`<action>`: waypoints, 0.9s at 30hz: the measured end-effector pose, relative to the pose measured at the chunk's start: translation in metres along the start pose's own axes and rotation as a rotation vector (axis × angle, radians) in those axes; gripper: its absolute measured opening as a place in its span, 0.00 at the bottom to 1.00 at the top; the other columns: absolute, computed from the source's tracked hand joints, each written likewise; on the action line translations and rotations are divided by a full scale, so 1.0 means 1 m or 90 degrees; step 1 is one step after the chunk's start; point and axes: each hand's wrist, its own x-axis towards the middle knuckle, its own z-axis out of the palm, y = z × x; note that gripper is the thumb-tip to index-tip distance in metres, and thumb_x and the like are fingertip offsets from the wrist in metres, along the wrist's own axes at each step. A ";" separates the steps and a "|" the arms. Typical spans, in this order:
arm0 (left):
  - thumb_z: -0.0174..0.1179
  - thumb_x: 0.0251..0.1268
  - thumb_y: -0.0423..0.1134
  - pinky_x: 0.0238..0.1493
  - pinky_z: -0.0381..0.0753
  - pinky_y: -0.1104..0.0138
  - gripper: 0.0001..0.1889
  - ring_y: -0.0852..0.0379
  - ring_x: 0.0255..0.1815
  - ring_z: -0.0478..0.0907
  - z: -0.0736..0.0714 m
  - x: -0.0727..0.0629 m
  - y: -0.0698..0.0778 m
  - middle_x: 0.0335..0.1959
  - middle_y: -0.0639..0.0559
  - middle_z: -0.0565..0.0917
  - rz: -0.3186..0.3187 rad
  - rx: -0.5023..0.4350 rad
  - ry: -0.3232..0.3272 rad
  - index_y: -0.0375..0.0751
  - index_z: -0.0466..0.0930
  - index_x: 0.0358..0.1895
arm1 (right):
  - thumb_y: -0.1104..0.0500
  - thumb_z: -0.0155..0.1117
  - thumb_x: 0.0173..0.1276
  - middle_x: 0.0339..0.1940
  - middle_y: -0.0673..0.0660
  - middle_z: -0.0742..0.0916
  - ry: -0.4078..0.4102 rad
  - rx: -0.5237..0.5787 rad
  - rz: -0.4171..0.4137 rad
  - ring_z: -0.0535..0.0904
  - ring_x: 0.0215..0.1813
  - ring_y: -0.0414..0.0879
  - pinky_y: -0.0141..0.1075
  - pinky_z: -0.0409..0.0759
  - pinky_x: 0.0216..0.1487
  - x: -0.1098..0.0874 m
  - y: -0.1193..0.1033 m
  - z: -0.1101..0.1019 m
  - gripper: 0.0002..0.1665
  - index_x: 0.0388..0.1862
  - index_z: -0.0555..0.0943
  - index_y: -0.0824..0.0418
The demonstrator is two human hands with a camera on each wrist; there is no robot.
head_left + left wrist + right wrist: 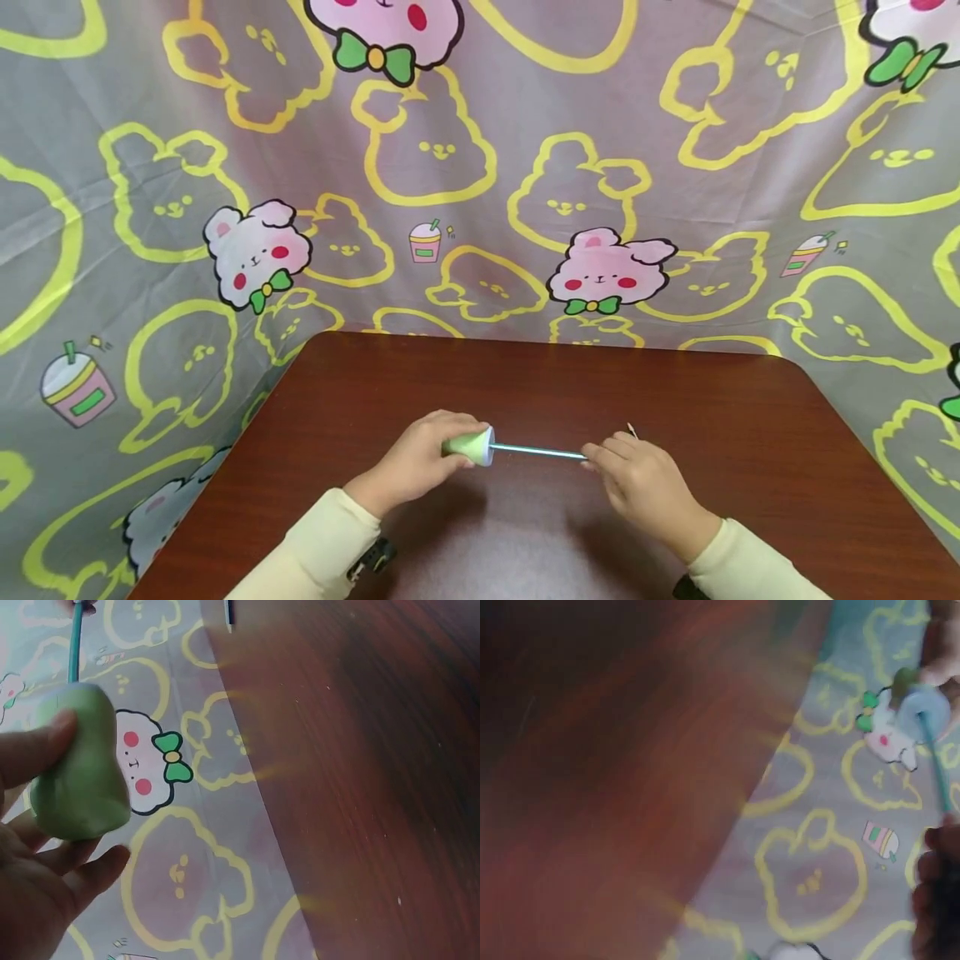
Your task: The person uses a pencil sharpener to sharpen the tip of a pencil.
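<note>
In the head view my left hand (420, 458) grips a green pencil sharpener (468, 447) with a rounded, waisted body (82, 765) and a pale round face (924, 712). A thin teal pencil (536, 452) meets the middle of that face; its end there is hidden. My right hand (648, 483) pinches the pencil's other end, curled fingers around it. Both hands are above the table. A second pencil's pointed tip (632, 430) shows just behind the right hand; whether that hand touches it, I cannot tell. The right wrist view is blurred.
The dark red-brown wooden table (525, 383) lies under both hands. A grey curtain (495, 225) with yellow outlines and pink rabbit faces hangs behind it and along the sides. Dark straps (371, 560) sit at the cream sleeves.
</note>
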 end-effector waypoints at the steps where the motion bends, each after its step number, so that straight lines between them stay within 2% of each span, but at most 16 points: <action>1: 0.71 0.49 0.29 0.52 0.78 0.60 0.23 0.50 0.52 0.78 0.000 0.000 0.000 0.50 0.48 0.84 0.027 0.025 0.006 0.39 0.83 0.53 | 0.54 0.52 0.75 0.23 0.46 0.83 -0.068 0.098 0.058 0.75 0.25 0.36 0.33 0.76 0.28 0.000 -0.001 -0.002 0.19 0.32 0.85 0.63; 4: 0.72 0.47 0.28 0.52 0.78 0.59 0.24 0.50 0.53 0.77 0.002 -0.001 0.000 0.50 0.46 0.84 0.105 0.103 0.029 0.39 0.83 0.53 | 0.58 0.58 0.71 0.19 0.46 0.79 -0.253 0.428 0.330 0.71 0.22 0.34 0.29 0.70 0.23 0.002 -0.001 -0.007 0.15 0.33 0.84 0.68; 6: 0.73 0.46 0.28 0.52 0.78 0.58 0.24 0.49 0.53 0.77 0.002 -0.001 0.000 0.50 0.46 0.84 0.125 0.129 0.035 0.39 0.83 0.53 | 0.59 0.58 0.70 0.17 0.46 0.76 -0.311 0.518 0.474 0.68 0.22 0.33 0.29 0.68 0.23 0.005 0.000 -0.010 0.14 0.34 0.83 0.70; 7: 0.73 0.47 0.28 0.52 0.78 0.58 0.24 0.49 0.53 0.77 0.003 -0.001 -0.001 0.50 0.46 0.84 0.122 0.129 0.032 0.39 0.83 0.53 | 0.60 0.58 0.70 0.17 0.47 0.76 -0.317 0.511 0.478 0.68 0.21 0.34 0.29 0.68 0.23 0.005 0.001 -0.010 0.13 0.34 0.83 0.69; 8: 0.72 0.47 0.29 0.52 0.78 0.58 0.24 0.50 0.53 0.77 0.003 -0.001 -0.001 0.50 0.46 0.84 0.111 0.123 0.027 0.39 0.83 0.53 | 0.59 0.59 0.71 0.20 0.47 0.79 -0.304 0.476 0.454 0.69 0.23 0.33 0.29 0.69 0.24 0.005 0.001 -0.009 0.13 0.36 0.84 0.68; 10: 0.72 0.49 0.30 0.52 0.78 0.58 0.24 0.50 0.52 0.78 0.003 -0.001 -0.002 0.50 0.47 0.84 0.072 0.095 0.012 0.40 0.83 0.54 | 0.53 0.58 0.72 0.25 0.46 0.82 -0.242 0.316 0.319 0.72 0.26 0.32 0.31 0.74 0.27 0.003 0.001 -0.007 0.14 0.39 0.85 0.62; 12: 0.71 0.50 0.30 0.52 0.77 0.59 0.23 0.50 0.52 0.78 0.002 -0.001 -0.003 0.50 0.48 0.84 0.024 0.052 -0.003 0.40 0.82 0.54 | 0.48 0.55 0.74 0.29 0.44 0.84 -0.137 0.122 0.164 0.75 0.29 0.33 0.34 0.78 0.32 0.001 0.001 -0.003 0.18 0.39 0.86 0.58; 14: 0.71 0.51 0.30 0.52 0.77 0.59 0.23 0.50 0.51 0.78 0.002 -0.001 -0.004 0.50 0.48 0.84 -0.015 0.010 -0.017 0.39 0.82 0.54 | 0.48 0.51 0.76 0.29 0.46 0.84 -0.017 -0.023 0.029 0.77 0.29 0.38 0.38 0.79 0.33 0.000 0.001 0.001 0.20 0.39 0.86 0.59; 16: 0.71 0.51 0.30 0.52 0.77 0.60 0.23 0.51 0.51 0.79 0.002 0.000 -0.004 0.50 0.48 0.84 -0.032 -0.008 -0.023 0.39 0.82 0.54 | 0.50 0.45 0.78 0.26 0.48 0.83 0.054 -0.087 -0.052 0.77 0.28 0.43 0.39 0.78 0.32 0.000 0.001 0.004 0.24 0.35 0.85 0.60; 18: 0.71 0.50 0.30 0.52 0.77 0.60 0.23 0.51 0.51 0.78 0.002 0.000 -0.004 0.50 0.49 0.84 -0.020 0.000 -0.024 0.39 0.83 0.54 | 0.54 0.50 0.76 0.24 0.48 0.83 0.047 -0.057 -0.043 0.76 0.26 0.41 0.34 0.75 0.28 -0.001 0.000 0.005 0.19 0.32 0.84 0.61; 19: 0.71 0.50 0.30 0.52 0.77 0.60 0.23 0.51 0.51 0.78 0.003 0.000 -0.004 0.50 0.49 0.84 -0.006 0.015 -0.024 0.39 0.83 0.54 | 0.55 0.54 0.74 0.25 0.47 0.84 0.008 -0.003 -0.001 0.77 0.27 0.38 0.32 0.75 0.27 -0.002 -0.001 0.004 0.16 0.32 0.85 0.61; 21: 0.71 0.50 0.30 0.53 0.77 0.60 0.23 0.52 0.51 0.78 0.006 -0.001 -0.003 0.50 0.49 0.84 0.036 0.062 -0.024 0.39 0.82 0.54 | 0.58 0.58 0.71 0.21 0.46 0.82 -0.133 0.189 0.138 0.74 0.24 0.35 0.28 0.72 0.24 -0.003 -0.002 0.001 0.13 0.31 0.85 0.63; 24: 0.71 0.49 0.29 0.53 0.77 0.59 0.23 0.52 0.52 0.78 0.009 -0.003 -0.002 0.49 0.48 0.84 0.093 0.113 -0.015 0.38 0.82 0.54 | 0.61 0.61 0.67 0.19 0.47 0.79 -0.292 0.501 0.438 0.71 0.23 0.33 0.27 0.71 0.24 -0.004 0.000 -0.004 0.13 0.35 0.84 0.72; 25: 0.71 0.49 0.29 0.53 0.77 0.59 0.23 0.52 0.52 0.78 0.010 -0.004 -0.002 0.49 0.48 0.84 0.102 0.121 -0.012 0.38 0.82 0.53 | 0.62 0.59 0.68 0.18 0.47 0.77 -0.324 0.563 0.509 0.70 0.23 0.33 0.28 0.70 0.24 -0.004 0.002 -0.005 0.14 0.37 0.82 0.76; 26: 0.71 0.49 0.28 0.53 0.77 0.59 0.23 0.51 0.52 0.78 0.011 -0.004 -0.001 0.49 0.48 0.84 0.110 0.126 -0.009 0.38 0.82 0.53 | 0.62 0.58 0.68 0.17 0.47 0.74 -0.343 0.593 0.541 0.67 0.21 0.34 0.27 0.67 0.23 -0.004 0.003 -0.005 0.15 0.37 0.81 0.78; 27: 0.71 0.49 0.28 0.53 0.77 0.59 0.24 0.51 0.52 0.78 0.011 -0.005 -0.001 0.49 0.47 0.84 0.107 0.122 -0.007 0.38 0.82 0.53 | 0.62 0.58 0.69 0.18 0.48 0.76 -0.341 0.583 0.539 0.69 0.23 0.34 0.28 0.69 0.24 -0.005 0.003 -0.004 0.15 0.37 0.81 0.77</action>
